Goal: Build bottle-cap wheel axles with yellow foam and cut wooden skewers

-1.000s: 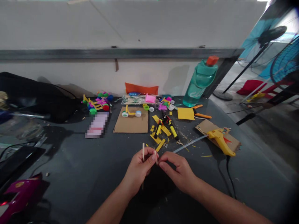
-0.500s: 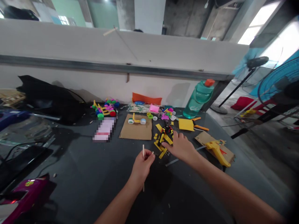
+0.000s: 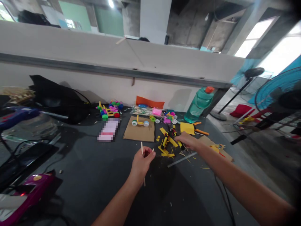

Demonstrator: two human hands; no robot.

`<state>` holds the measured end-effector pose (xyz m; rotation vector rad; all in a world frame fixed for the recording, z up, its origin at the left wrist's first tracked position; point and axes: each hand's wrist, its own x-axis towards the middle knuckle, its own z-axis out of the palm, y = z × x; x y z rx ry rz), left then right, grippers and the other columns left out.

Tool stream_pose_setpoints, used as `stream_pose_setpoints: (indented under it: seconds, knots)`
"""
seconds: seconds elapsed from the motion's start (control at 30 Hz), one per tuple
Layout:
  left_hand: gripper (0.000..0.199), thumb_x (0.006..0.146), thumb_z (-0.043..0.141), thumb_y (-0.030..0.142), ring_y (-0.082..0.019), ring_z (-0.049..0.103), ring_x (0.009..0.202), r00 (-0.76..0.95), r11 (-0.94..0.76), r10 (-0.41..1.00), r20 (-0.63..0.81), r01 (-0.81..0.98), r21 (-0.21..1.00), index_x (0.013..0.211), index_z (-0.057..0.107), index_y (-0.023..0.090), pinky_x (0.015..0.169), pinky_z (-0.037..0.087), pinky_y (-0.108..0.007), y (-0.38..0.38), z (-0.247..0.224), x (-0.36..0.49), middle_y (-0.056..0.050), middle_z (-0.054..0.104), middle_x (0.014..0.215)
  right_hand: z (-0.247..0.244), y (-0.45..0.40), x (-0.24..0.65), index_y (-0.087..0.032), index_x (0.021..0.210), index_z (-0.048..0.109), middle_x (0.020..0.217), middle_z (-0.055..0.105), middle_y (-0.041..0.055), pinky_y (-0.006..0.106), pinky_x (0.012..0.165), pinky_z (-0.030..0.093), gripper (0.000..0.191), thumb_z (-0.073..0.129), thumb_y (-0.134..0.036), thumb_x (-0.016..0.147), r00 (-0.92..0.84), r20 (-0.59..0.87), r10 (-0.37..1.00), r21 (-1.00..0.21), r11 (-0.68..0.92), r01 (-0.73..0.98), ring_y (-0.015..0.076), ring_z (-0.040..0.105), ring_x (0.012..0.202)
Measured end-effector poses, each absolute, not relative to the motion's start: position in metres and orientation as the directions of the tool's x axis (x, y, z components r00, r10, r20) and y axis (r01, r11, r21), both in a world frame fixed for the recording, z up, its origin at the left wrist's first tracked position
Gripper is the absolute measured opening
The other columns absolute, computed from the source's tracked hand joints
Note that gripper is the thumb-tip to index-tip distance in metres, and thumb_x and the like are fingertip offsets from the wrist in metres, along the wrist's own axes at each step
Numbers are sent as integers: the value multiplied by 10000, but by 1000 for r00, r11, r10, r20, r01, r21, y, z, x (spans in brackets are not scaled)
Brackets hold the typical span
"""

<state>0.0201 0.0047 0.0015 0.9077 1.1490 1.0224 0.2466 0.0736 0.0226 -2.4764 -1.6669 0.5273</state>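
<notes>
My left hand [image 3: 142, 161] is closed on a thin pale wooden stick [image 3: 142, 149], which pokes out above and below the fist. A short pale tip also shows between its thumb and forefinger. To the right, my right hand [image 3: 187, 140] reaches down at a loose pile of yellow strips [image 3: 173, 142] and black pieces. Its fingers look pressed together at the pile's right side; whatever they grip is hidden. Behind the left hand lies a cardboard sheet [image 3: 138, 135], bearing a small yellow piece with round white-and-coloured wheels [image 3: 140, 122].
A green bottle [image 3: 198, 105] stands at the back right, near a yellow pad [image 3: 187, 128] and orange-handled tool [image 3: 201, 132]. A yellow glue gun [image 3: 215, 148] is partly behind my right arm. Colourful parts [image 3: 110, 110] lie at the back; a magenta device [image 3: 35, 188] sits front left.
My right hand has moved right across the yellow pile, its fingers drawing together from a spread pose. Some yellow strips have shifted. My left hand still holds the stick, and the view has tilted slightly.
</notes>
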Motion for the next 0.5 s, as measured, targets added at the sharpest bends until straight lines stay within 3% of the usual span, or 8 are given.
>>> stream_pose_setpoints:
  seconds: [0.07,0.13,0.23,0.3,0.43,0.5]
  knots:
    - [250,620,684,327,-34,309,395,82,274,961,-264,-150,950,678,506,162,418,222,-181,4,2,20,87,399,498,27,66,262,-98,929,597,762,650,96,253,529,406,288,467,-288,757,311,-202,929,-301,-361,883,212,615,690]
    - [252,622,685,336,-32,307,395,81,269,962,-259,-140,953,676,513,160,412,218,-179,4,1,21,84,408,502,25,62,267,-122,966,589,843,658,102,259,579,414,286,427,-270,783,295,-161,942,-300,-331,895,222,624,775]
    - [264,619,692,350,-25,289,383,93,275,960,-264,-121,954,680,520,158,395,197,-175,4,0,23,85,408,498,14,61,256,-99,1028,551,968,638,176,319,670,423,350,466,-337,786,289,-128,949,-264,-314,912,295,613,897]
    - [282,607,701,360,-20,274,371,96,287,956,-277,-110,952,681,521,157,381,176,-172,5,-2,24,88,403,488,5,63,244,-58,1028,534,924,642,221,353,681,426,397,497,-369,784,280,-149,948,-249,-310,917,333,620,879]
    - [319,647,663,414,-9,194,335,151,350,932,-330,-134,927,612,480,156,350,114,-165,8,-3,22,106,321,427,3,62,235,-50,1027,501,913,642,237,348,700,423,288,454,-257,832,268,-152,951,-249,-299,921,320,629,883]
    - [334,690,622,431,-5,164,329,188,378,920,-344,-192,906,600,457,156,337,89,-159,8,-1,21,92,367,431,8,51,240,-73,1003,491,894,646,215,328,682,419,236,419,-244,857,260,-145,955,-251,-289,924,301,635,860]
